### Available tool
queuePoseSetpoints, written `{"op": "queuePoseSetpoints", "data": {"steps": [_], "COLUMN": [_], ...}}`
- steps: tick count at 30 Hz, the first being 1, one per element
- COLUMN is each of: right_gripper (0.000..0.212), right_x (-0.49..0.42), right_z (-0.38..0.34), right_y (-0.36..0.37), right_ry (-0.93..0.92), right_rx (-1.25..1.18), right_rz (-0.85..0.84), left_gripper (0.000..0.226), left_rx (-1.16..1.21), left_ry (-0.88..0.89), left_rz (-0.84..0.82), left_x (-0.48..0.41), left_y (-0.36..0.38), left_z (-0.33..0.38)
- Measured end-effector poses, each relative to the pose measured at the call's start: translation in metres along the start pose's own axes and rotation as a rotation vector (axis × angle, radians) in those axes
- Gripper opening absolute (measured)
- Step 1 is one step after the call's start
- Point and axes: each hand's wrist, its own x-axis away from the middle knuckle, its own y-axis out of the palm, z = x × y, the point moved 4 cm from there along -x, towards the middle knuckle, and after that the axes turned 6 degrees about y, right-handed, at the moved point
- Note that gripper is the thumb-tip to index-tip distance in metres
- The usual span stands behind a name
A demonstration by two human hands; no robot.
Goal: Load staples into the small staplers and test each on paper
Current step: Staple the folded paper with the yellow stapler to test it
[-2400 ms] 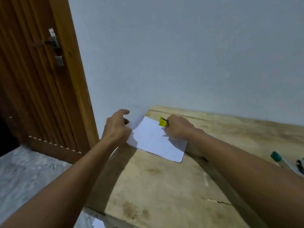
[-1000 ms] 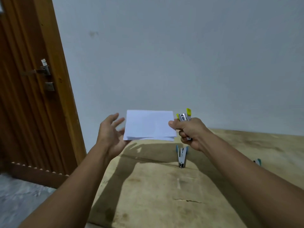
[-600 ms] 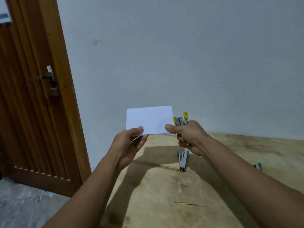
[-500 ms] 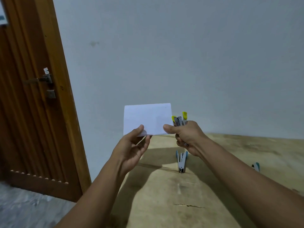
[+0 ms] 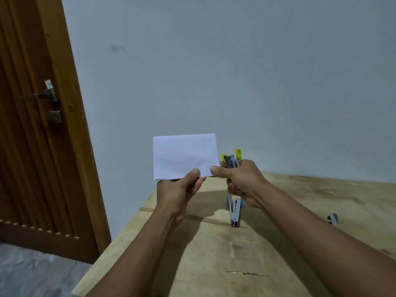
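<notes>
Head cam: left hand (image 5: 177, 189) pinches the white paper (image 5: 184, 156) by its bottom edge, up over the table (image 5: 300, 243) near its far left corner. Right hand (image 5: 240, 181) pinches the lower right corner and grips the yellow stapler (image 5: 232, 160) too. A blue stapler (image 5: 235, 211) lies on the table under that hand.

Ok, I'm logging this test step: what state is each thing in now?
paper: held upright off the table, pinched by both hands
yellow stapler: gripped in right hand, tips up
left hand: pinching the paper's bottom edge
blue stapler: lying on the table, untouched
</notes>
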Motion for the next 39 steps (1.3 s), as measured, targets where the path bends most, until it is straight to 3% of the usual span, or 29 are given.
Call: {"op": "queuePoseSetpoints", "data": {"steps": [4,8,10,14,21,31,35,37,39], "right_gripper": [0.027,0.019,0.029,0.051,0.053,0.052,0.053,0.046,0.024], "right_x": [0.004,-0.002,-0.005,-0.005,-0.01,-0.013,-0.012,-0.01,-0.007], "right_z": [0.007,0.017,0.022,0.025,0.025,0.014,0.012,0.011,0.007], "right_y": [0.002,0.005,0.006,0.004,0.002,0.002,0.002,0.001,0.0], "right_ry": [0.061,0.123,0.073,-0.112,-0.225,-0.264,-0.166,-0.073,-0.007], "right_rx": [0.187,0.261,0.36,0.711,0.894,0.858,0.78,0.671,0.586], "right_rz": [-0.013,-0.079,-0.105,0.003,0.132,0.103,0.033,-0.033,-0.091], "left_gripper": [0.027,0.024,0.024,0.018,0.011,0.014,0.012,0.009,0.007], "left_rx": [0.051,0.084,0.105,0.117,0.038,-0.128,-0.15,-0.136,-0.125], "left_ry": [0.02,0.015,0.019,0.002,0.017,0.03,0.034,0.042,0.046], "left_rz": [0.09,0.13,0.161,0.202,0.191,0.158,0.147,0.138,0.12], "left_x": [-0.004,-0.006,-0.006,-0.005,-0.008,-0.008,-0.007,-0.007,-0.007], "left_y": [-0.009,-0.014,-0.017,-0.019,-0.019,-0.021,-0.02,-0.019,-0.018], "left_z": [-0.004,-0.009,-0.013,-0.022,-0.021,-0.024,-0.024,-0.023,-0.021]}}
